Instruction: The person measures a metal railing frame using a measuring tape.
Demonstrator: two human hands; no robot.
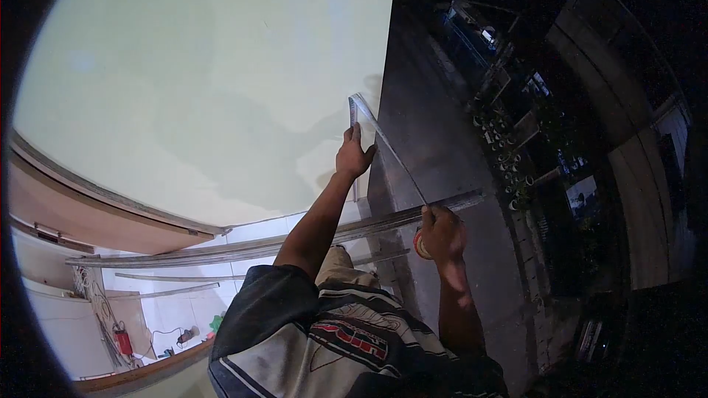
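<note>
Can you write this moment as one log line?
left hand: holding tape on wall | right hand: gripping tape case

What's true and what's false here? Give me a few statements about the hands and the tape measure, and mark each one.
1. The left hand holds the tape blade up against the pale wall. True.
2. The right hand is empty. False: it grips the tape case.
3. The tape blade is fully wound in. False: it is pulled out and runs between the two hands.
4. Long metal bars lie crosswise below the hands. True.
5. Both hands touch the same bar. False: neither hand holds a bar; both are on the tape measure.
</note>
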